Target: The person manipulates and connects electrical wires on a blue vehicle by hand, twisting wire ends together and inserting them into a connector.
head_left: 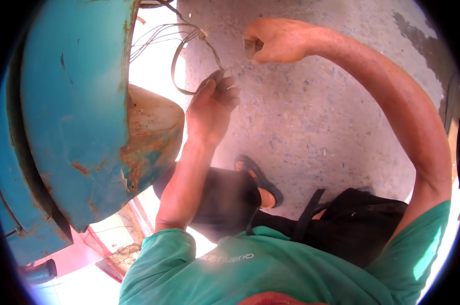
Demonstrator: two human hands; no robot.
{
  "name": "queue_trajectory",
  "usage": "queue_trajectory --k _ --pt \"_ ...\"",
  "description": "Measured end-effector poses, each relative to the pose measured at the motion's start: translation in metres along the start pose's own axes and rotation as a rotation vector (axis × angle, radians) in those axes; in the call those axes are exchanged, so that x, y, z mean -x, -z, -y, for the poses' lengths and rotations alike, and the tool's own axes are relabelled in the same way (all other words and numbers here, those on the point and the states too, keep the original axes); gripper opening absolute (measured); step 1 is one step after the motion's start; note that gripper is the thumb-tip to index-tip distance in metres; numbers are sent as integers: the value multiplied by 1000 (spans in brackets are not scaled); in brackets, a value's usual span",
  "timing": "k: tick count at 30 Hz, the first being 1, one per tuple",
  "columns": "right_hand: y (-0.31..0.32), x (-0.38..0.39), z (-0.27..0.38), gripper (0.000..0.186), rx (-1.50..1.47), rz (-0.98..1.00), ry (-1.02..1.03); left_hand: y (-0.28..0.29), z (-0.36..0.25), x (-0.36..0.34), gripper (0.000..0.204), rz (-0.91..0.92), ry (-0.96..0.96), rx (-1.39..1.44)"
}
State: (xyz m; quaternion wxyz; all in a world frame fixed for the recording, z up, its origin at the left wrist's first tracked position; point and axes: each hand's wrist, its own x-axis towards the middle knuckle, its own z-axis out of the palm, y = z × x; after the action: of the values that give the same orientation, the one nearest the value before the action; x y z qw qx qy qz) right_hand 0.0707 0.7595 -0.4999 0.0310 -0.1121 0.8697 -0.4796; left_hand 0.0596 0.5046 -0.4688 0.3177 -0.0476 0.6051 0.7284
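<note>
Blue panel (77,101): rusted, left of the left fingers.
Wires (212,49): looped, running from above and left down to the left fingertips.
Left hand (208,112): fingers curled narrow, holding the Wires.
Right hand (280,43): fingers curled in, above and right of the left fingers; cannot tell whether they pinch a strand.
Concrete floor (331,122): below both hands' fingers.

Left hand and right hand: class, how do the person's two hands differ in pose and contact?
The left hand reaches up the picture; the right hand points toward the picture's left side. The left hand holds wires at its fingertips; whether the curled right hand holds anything is unclear. Both hands are bare.
</note>
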Motion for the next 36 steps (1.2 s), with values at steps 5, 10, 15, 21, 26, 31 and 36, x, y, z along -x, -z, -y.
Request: queue_trajectory --k 5,10,15,21,26,31,36 --pt "-1 4 -3 29 73 142 -34 5 16 7 25 -21 133 69" --pt "-12 2 -10 32 116 281 -51 8 23 13 21 -24 158 19" --pt "-21 2 -5 32 73 374 -21 9 28 14 20 20 167 17" --pt "-26 7 3 28 -144 257 -50 10 32 14 22 71 180 8" --pt "-25 7 -2 26 -184 249 -67 11 33 12 25 103 179 16" --pt "-22 4 -5 26 -87 294 -42 15 35 8 26 127 159 17" --pt "-21 2 -8 25 -82 306 -15 14 35 8 25 117 145 -8"
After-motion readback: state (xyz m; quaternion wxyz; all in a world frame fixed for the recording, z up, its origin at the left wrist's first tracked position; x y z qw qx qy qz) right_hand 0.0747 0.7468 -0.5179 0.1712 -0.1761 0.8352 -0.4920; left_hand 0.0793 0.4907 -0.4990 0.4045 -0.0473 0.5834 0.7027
